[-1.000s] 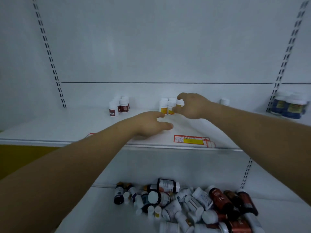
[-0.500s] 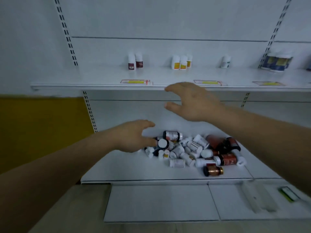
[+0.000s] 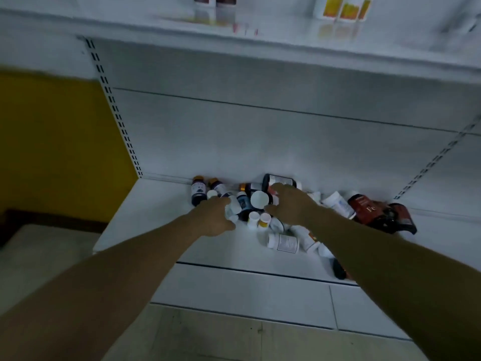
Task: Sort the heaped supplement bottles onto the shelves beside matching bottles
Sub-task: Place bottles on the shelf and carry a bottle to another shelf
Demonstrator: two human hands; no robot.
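At frame centre my left hand (image 3: 214, 218) curls its fingers round a small white bottle (image 3: 232, 209) in the heap of supplement bottles (image 3: 283, 217) on the lower shelf (image 3: 161, 201), while my right hand (image 3: 290, 205) rests spread-fingered on the heap.

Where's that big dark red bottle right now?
In the head view the dark red bottle lies on its side at the right end of the heap on the lower shelf, right of the right hand, beside a white bottle.

Matt white painted-metal lower shelf (image 3: 161, 204); on it glossy dark amber plastic bottles (image 3: 198, 191), smooth white plastic bottles (image 3: 282, 242) with paper labels.
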